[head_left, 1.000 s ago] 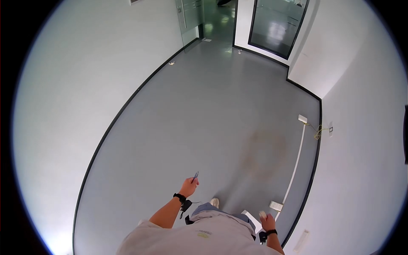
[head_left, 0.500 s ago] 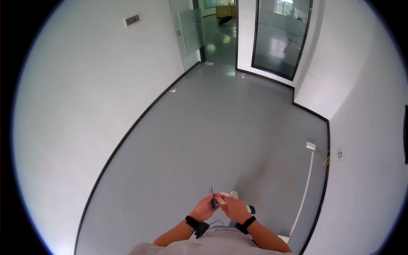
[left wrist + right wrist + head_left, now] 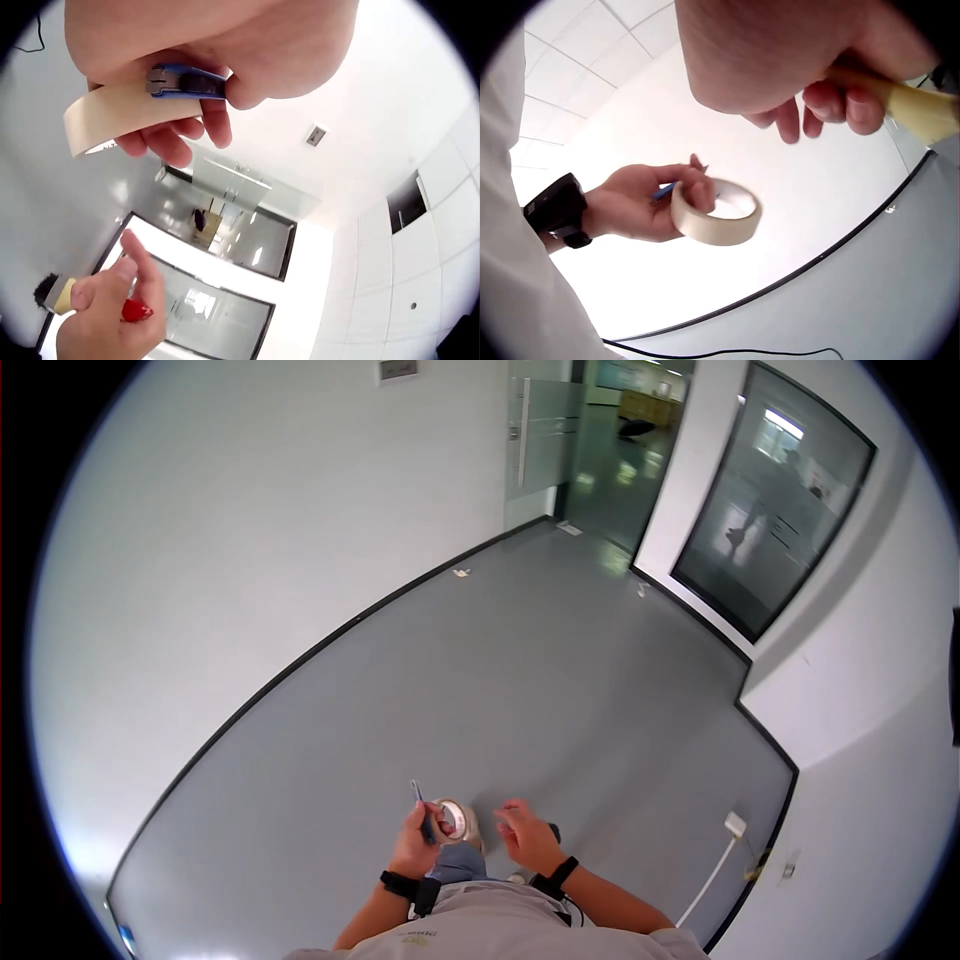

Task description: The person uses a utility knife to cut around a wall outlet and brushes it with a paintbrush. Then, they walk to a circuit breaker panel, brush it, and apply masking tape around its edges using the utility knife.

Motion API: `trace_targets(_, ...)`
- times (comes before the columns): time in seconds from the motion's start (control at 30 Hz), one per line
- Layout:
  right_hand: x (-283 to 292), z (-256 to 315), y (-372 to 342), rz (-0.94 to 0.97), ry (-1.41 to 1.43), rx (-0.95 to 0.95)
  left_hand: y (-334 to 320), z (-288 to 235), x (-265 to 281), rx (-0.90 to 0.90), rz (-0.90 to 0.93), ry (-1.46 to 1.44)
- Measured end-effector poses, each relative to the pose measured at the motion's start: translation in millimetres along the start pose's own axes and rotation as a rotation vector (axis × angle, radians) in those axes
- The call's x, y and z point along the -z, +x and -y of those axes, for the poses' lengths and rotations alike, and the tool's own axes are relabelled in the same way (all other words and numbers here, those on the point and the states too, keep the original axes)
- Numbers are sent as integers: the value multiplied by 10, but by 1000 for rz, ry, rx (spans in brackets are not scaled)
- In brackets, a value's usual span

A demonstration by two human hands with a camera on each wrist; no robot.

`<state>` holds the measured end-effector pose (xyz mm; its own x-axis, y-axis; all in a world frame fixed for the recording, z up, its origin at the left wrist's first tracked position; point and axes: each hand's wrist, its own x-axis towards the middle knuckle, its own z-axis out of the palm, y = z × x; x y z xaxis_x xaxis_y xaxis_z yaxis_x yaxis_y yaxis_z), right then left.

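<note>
My left hand (image 3: 412, 848) holds a blue utility knife (image 3: 187, 81) against the palm. The same hand holds a roll of masking tape (image 3: 718, 229), with fingers reaching through its ring. Off to the right, my right hand (image 3: 533, 843) grips a paintbrush by its yellow handle (image 3: 919, 109). Dark bristles (image 3: 49, 291) stick out on one side of that hand and a red handle end (image 3: 137, 310) on the other. Both hands are apart in front of the body, above the floor.
Grey floor (image 3: 480, 680) stretches ahead between white walls. A glass door (image 3: 540, 440) stands at the far end, beside a dark-framed window (image 3: 780, 500). At the right, a white cable strip (image 3: 708, 890) runs along the floor from a small white box (image 3: 735, 824).
The hands came together over the tape and then parted, with the tape now in the left hand beside the knife. The head view has turned left and up.
</note>
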<state>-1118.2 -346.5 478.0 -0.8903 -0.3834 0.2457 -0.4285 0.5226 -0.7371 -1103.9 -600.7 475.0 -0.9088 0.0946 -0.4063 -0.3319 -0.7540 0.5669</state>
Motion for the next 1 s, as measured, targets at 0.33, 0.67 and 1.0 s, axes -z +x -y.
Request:
trace_targets(0.33,807,-1336,1405,51,-199,-179,2078,-874,-556,-98,41,-3)
trace_targets(0.67,1559,-2082,2475,-276,-346,-245,3758,-1709,-1410,-108,115,269)
trace_targets(1.0,2064,-3804,3798,57,-210,-505,4294,-1410,-1707,-199,-422,222)
